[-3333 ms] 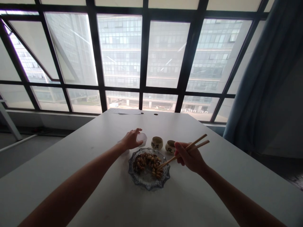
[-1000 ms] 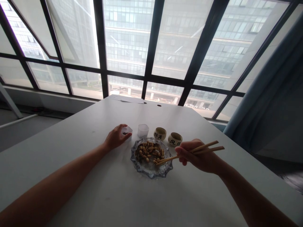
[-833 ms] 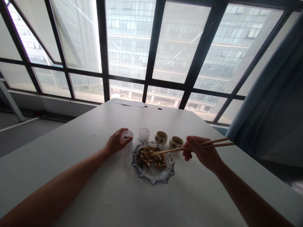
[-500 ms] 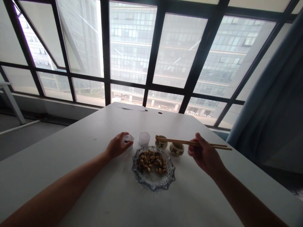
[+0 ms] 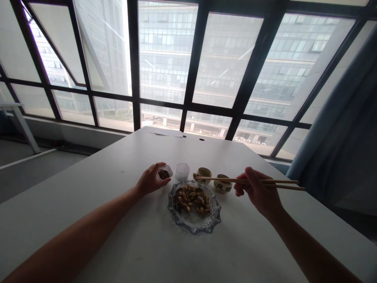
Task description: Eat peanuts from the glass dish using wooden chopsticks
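Note:
My left hand [image 5: 150, 179] grips a small clear plastic cup [image 5: 168, 168] with dark bits inside, tilted toward me. Between the fingers of my right hand [image 5: 257, 190] is a pair of chopsticks [image 5: 278, 183] pointing left. Their tips seem to pinch a small brownish piece [image 5: 195, 176], too small to name, in front of a ceramic cup [image 5: 204, 171] with dark characters. A second ceramic cup [image 5: 223, 186] stands nearer my right hand. Another clear plastic cup [image 5: 182, 171] sits right of the held one. In front is a scalloped glass bowl [image 5: 194, 228] with peanuts [image 5: 191, 197] and dark bits.
All this stands on a white table [image 5: 132, 243]. At its far end lies a white sheet [image 5: 167, 132], near a dark round hole [image 5: 202, 139]. Large windows [image 5: 165, 55] rise behind, with a blue curtain [image 5: 330, 106] on the right.
The plastic cup in my left hand has tipped toward me, showing more of its dark contents. The chopsticks' tips stay near the ceramic cup. The view has shifted slightly.

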Available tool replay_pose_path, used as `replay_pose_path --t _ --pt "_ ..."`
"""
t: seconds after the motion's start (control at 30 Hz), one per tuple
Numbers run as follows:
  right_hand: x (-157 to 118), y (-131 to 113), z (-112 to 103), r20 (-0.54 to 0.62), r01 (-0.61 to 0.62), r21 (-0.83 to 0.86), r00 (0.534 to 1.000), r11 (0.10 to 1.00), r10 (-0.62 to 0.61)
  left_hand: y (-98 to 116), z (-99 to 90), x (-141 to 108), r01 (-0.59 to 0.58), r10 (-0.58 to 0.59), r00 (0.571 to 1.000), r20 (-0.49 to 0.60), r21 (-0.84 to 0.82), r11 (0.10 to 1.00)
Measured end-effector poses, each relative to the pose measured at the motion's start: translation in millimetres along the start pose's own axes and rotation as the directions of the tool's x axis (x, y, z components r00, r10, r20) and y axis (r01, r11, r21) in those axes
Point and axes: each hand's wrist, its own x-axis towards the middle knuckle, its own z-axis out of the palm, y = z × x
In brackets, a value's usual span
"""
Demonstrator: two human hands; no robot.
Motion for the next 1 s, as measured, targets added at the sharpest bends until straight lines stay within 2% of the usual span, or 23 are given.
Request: replay_pose_path --t 0.13,0.23,0.3,0.4,0.47,0.57,0.67,0.73,0.8,0.93,1.0 --pt "2.4 -0.8 -3.6 -0.019 -0.006 -0.002 1.0 1.0 0.006 -6.7 -7.8 5.6 0.109 -0.109 0.99 0.094 0.004 0.994" --pt "5.1 -1.8 -8.5 -0.034 0.011 -0.011 0.999 1.0 -0.011 -4.6 -17.6 20.2 0.127 -0.133 0.975 0.176 0.044 0.991" --pt "7.0 -3.3 -12.3 -0.051 0.025 -0.022 0.998 0.999 -0.026 8.1 -19.5 36.3 0.089 -0.108 0.973 0.204 0.1 0.991" --pt "11.2 -5.6 -19.4 -0.129 0.045 -0.013 0.991 0.999 -0.046 43.6 -6.5 66.0 -0.079 0.015 0.943 0.331 0.181 0.98" --pt "15.3 -6.1 -25.5 -0.208 0.061 0.02 0.977 0.998 -0.056 71.2 13.4 84.9 -0.154 0.061 0.897 0.437 0.181 0.971" --pt "21.9 -5.0 -35.7 -0.3 0.087 0.068 0.952 0.994 -0.062 104.3 50.9 106.8 -0.182 0.013 0.798 0.602 0.221 0.958" --pt "26.9 -2.9 -44.8 -0.329 0.092 0.086 0.943 0.992 -0.059 121.7 81.0 121.0 -0.201 -0.06 0.652 0.756 0.248 0.948" --pt "28.9 -1.7 -49.3 -0.331 0.095 0.099 0.942 0.99 -0.057 126.1 91.7 126.9 -0.183 -0.117 0.601 0.791 0.279 0.943" --pt "30.3 -0.7 -52.2 -0.339 0.099 0.114 0.939 0.989 -0.055 126.8 95.8 130.2 -0.155 -0.129 0.595 0.793 0.271 0.95" --pt "32.0 0.5 -55.7 -0.359 0.115 0.108 0.931 0.988 -0.069 122.1 95.5 132.9 -0.157 -0.08 0.635 0.768 0.23 0.961" --pt "33.1 0.9 -58.6 -0.36 0.123 0.096 0.929 0.988 -0.081 120.0 95.5 134.6 -0.154 -0.107 0.623 0.775 0.255 0.955"
